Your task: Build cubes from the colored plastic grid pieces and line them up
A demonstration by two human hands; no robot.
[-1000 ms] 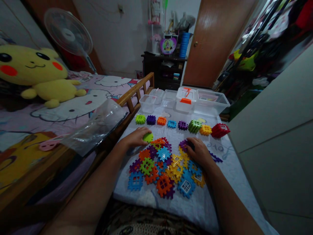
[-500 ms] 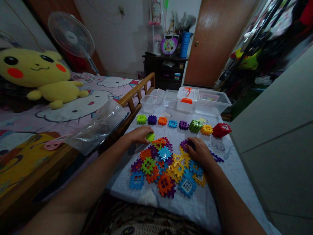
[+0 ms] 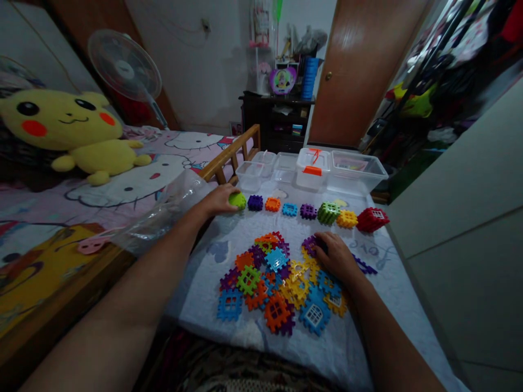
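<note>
At the left end of a row of colour-sorted stacks, my left hand point(image 3: 223, 199) has its fingers closed around a lime green building tile point(image 3: 237, 201), at the lime stack's place. My hand hides part of it, so I cannot tell tile from stack. Over the right side of a loose pile, my right hand point(image 3: 333, 251) is curled on a purple building tile point(image 3: 310, 245); its fingertips are partly hidden. The pile holds blue tiles point(image 3: 229, 305), orange tiles point(image 3: 277, 310), yellow tiles point(image 3: 296, 291) and a green tile point(image 3: 248, 280), all notched along the edges.
The row continues rightward with a dark purple stack point(image 3: 255, 203), an orange stack point(image 3: 273, 204) and others, ending at a tall red stack point(image 3: 372, 219). Clear plastic boxes point(image 3: 355, 182) line the table's far edge. A wooden bed rail point(image 3: 229, 155) borders the left side.
My left hand has carried the lime green tile from the pile's far edge up and left to the lime stack. My right hand stays on the purple tile.
</note>
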